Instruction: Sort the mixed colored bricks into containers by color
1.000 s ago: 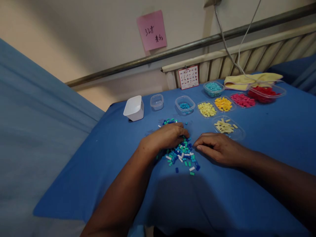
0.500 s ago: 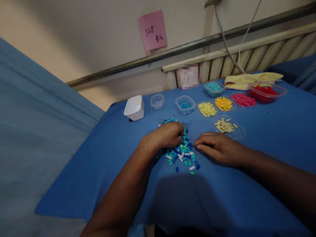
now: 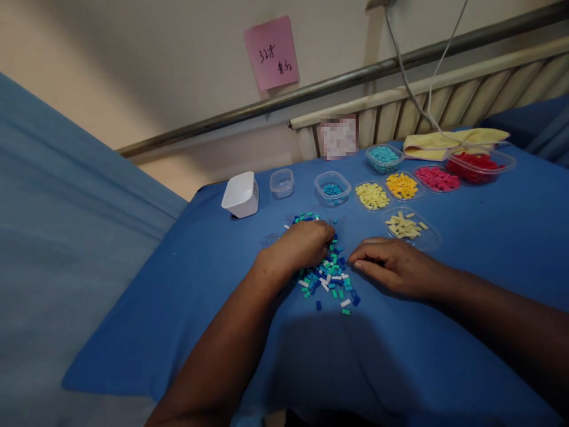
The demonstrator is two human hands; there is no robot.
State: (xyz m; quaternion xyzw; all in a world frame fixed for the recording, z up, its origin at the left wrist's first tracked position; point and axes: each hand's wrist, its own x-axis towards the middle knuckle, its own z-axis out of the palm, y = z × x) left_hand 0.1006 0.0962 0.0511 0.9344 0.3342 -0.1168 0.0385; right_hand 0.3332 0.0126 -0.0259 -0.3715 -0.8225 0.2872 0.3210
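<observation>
A loose heap of small toy building bricks (image 3: 328,276) in blue, green, teal and white lies on the blue cloth (image 3: 208,279). My left hand (image 3: 311,242) is over the upper part of the heap, its fingers curled down and closed among the bricks. Whatever its fingertips hold is hidden by the hand. Just right of the heap, my right hand (image 3: 391,265) rests on the cloth with fingers bent and the thumb drawn close to them. I cannot make out anything between its fingertips.
Beyond the hands stand a white tub (image 3: 242,196), a clear container (image 3: 282,185) and a container of blue bricks (image 3: 332,190). Rightward are light yellow (image 3: 372,196), orange-yellow (image 3: 402,186), pink (image 3: 438,179), red (image 3: 475,169), turquoise (image 3: 384,156) and cream pieces (image 3: 403,225). A yellow cloth (image 3: 444,144) lies behind.
My left hand has shifted slightly to the right over the heap, its fingers still curled. My right hand has stayed in place.
</observation>
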